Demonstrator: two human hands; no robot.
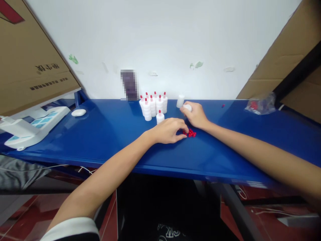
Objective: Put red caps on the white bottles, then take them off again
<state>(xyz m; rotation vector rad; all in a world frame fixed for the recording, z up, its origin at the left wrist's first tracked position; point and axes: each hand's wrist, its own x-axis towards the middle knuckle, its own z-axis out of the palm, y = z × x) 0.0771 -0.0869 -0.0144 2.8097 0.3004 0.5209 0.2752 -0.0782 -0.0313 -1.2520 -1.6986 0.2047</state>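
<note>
holding a white bottle (pixel 188 107) tight in right grip (pixel 196 115); touching red caps (pixel 191 133) with left grip (pixel 168 130), can't tell if pinching; see red bits (pixel 253 105) inside clear bag (pixel 266 103).

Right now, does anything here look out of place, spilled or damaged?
One small red piece lies alone toward the right of the blue table, well apart from the red pile, so it looks stray. The white wall also has odd discoloured patches.
</note>
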